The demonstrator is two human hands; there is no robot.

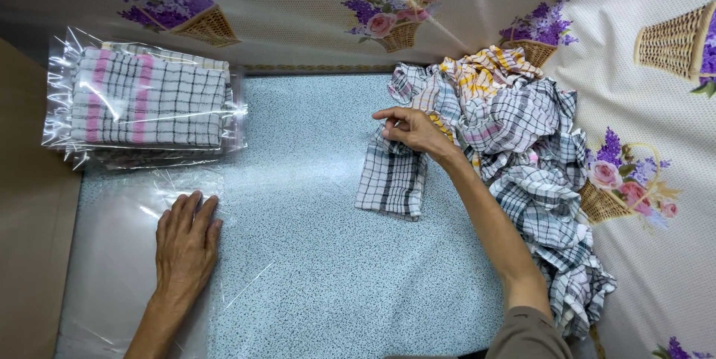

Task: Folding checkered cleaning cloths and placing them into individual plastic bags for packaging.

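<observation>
My left hand (186, 243) lies flat, palm down, on an empty clear plastic bag (119, 269) at the lower left. My right hand (414, 131) reaches to the middle right and pinches the top edge of a checked cloth (391, 180) that hangs from the edge of a heap of crumpled checked cloths (522, 158). The heap holds grey, pink and yellow checked pieces. At the upper left, a stack of clear bags (142, 98) holds folded checked cloths with pink stripes.
The work surface is a blue speckled sheet (328, 254). A cream tablecloth with printed flower baskets (656, 105) covers the back and right side. A brown board (30, 202) borders the left edge.
</observation>
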